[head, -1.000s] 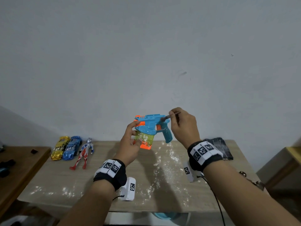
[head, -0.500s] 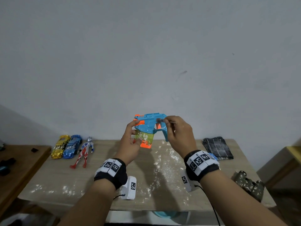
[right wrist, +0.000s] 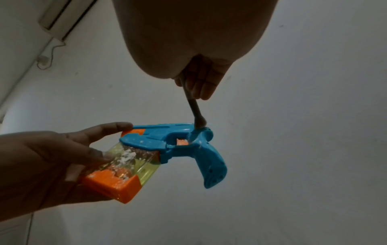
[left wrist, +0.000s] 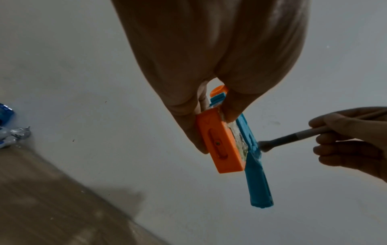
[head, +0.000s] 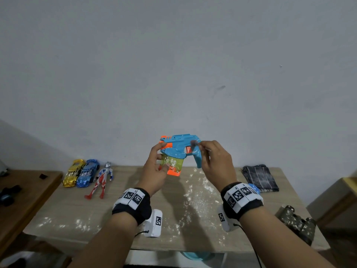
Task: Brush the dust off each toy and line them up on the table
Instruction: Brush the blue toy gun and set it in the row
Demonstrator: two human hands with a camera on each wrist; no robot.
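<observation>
Brushing a toy water gun held in the air above the table

Head view: left hand [head: 154, 171] pinches the water gun [head: 179, 151] by its tank, well clear of the floury table [head: 77, 213]. Right wrist view: right hand [right wrist: 199, 82] pinches a brush [right wrist: 195, 112], bristles touching the gun's rear. Left wrist view alone shows the tank's orange base.

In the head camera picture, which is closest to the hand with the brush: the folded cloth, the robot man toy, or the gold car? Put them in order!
From the right hand, nearest first:
1. Folded cloth, just to its right on the table.
2. Robot man toy, left, beyond the water gun.
3. Gold car, farthest left, at the end of the row.
</observation>
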